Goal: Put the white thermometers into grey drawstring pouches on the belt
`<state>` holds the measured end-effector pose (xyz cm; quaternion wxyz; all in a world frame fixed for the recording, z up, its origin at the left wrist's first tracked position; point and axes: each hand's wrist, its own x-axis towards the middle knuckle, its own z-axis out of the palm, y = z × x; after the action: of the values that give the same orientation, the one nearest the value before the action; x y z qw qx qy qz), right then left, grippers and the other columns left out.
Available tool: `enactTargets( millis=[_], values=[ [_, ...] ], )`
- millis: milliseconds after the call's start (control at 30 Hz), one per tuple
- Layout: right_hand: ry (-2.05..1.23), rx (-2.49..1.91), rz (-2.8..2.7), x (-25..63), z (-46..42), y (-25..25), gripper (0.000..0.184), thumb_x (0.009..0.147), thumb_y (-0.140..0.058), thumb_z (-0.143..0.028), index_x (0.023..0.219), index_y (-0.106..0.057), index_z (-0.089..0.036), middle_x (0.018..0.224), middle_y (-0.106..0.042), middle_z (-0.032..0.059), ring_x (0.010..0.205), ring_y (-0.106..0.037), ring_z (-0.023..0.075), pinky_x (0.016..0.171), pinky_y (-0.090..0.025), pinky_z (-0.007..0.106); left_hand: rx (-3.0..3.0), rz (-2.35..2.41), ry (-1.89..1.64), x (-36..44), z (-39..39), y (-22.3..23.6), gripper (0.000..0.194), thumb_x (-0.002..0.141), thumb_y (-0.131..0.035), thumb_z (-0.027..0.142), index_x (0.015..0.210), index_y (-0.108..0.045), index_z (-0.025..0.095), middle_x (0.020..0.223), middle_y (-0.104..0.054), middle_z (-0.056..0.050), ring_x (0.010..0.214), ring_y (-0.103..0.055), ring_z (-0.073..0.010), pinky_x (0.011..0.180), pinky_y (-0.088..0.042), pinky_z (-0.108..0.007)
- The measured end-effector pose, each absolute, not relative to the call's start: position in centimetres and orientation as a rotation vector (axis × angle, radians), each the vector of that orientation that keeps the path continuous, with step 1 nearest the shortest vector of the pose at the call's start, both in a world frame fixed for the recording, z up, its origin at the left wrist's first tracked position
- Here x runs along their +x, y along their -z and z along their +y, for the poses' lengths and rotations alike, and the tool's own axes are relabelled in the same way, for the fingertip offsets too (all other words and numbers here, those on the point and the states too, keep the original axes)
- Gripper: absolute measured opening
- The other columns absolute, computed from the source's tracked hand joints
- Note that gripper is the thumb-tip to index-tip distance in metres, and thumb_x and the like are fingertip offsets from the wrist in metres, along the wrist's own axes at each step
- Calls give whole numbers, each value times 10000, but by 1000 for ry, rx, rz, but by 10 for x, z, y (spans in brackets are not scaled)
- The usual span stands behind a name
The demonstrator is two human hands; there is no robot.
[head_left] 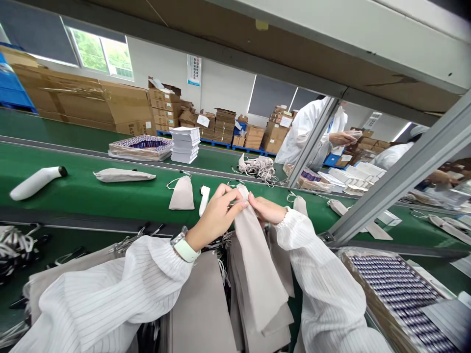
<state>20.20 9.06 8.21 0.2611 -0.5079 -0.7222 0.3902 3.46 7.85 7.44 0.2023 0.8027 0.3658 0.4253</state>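
A long light-grey drawstring pouch [259, 269] hangs from both my hands, its narrow end up and its wide end over more pouches. My left hand [217, 213] pinches the upper end between thumb and fingers. On the other side, my right hand [268, 210] grips the pouch edge, thumb in front and its other fingers mostly hidden behind. Below lie stacks of flat grey pouches [202, 304]. Just left of my left hand, a small white handheld device [204, 198] rests on the green conveyor belt [121, 200], beside a filled pouch [182, 192].
A white device [39, 182] and another pouch [125, 175] lie farther left on the belt. Trays of batteries stand behind [142, 147] and at the right [397, 294]. A slanted metal post [401, 171] and overhead shelf [294, 49] frame the station. A co-worker [305, 127] stands across.
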Motion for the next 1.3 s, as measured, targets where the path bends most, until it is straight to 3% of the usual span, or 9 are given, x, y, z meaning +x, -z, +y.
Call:
enactTargets(
  millis=[233,333,433,533,700,800,933,1067,1300],
  values=[
    [-151,-1514,-1408,250,114,-84,483,720,-361,-593,646,-531,-148,502,-480,10,488,-425,93,519,-382,204,1828,866,-460,24,56,-100,387,811,-349,481,666,-487,149,484,-310,50,378,-227,-65,373,-170,-194],
    [-610,-1482,-1581,248,109,-82,524,702,-320,-631,787,-530,-158,545,-520,10,432,-395,87,444,-355,205,1673,772,-737,29,45,-109,351,843,-312,435,736,-506,163,470,-243,65,371,-182,-60,365,-150,-182],
    [-1157,-1083,-2040,217,95,-78,491,549,-564,-580,846,-507,-193,682,-569,-6,507,-476,97,486,-398,215,1707,728,-1023,34,43,-111,289,867,-305,362,880,-527,179,542,-352,45,438,-308,-68,414,-253,-172],
    [-1120,-865,-2107,201,90,-81,394,501,-646,-450,747,-488,-185,726,-558,-7,672,-545,143,646,-445,269,1860,683,-1076,37,46,-105,280,874,-312,335,885,-540,172,681,-483,10,602,-454,-98,561,-374,-200],
    [-140,-1840,-1332,271,104,-91,537,625,-515,-471,1045,-405,-155,917,-555,109,858,-546,246,762,-410,380,2332,840,-956,47,54,-68,214,849,-407,325,885,-552,171,908,-529,-27,860,-494,-153,784,-373,-262],
    [78,-2473,-1143,315,111,-82,693,592,-548,-508,1143,-357,-134,982,-543,174,956,-503,346,769,-375,457,2645,917,-606,57,55,-36,198,815,-481,289,961,-522,161,958,-506,-55,902,-473,-186,781,-375,-303],
    [-111,-2737,-1348,321,116,-63,688,623,-465,-606,1141,-408,-156,1055,-517,190,992,-481,356,749,-371,470,2915,971,-435,61,50,-18,111,778,-454,94,844,-509,164,935,-485,-61,889,-447,-203,700,-369,-313],
    [-532,-2491,-1936,293,120,-46,683,478,-548,-679,966,-547,-201,945,-576,110,891,-540,282,692,-410,359,3026,960,-371,59,45,-25,221,681,-419,-33,784,-468,157,885,-474,-63,850,-436,-207,669,-357,-314],
    [-862,-2197,-2160,304,121,-40,405,469,-680,-426,816,-617,-228,811,-590,-6,754,-547,155,619,-416,222,3006,1109,-374,61,46,-23,348,609,-465,-56,884,-435,157,917,-461,-64,803,-445,-207,653,-384,-307]
  ],
)
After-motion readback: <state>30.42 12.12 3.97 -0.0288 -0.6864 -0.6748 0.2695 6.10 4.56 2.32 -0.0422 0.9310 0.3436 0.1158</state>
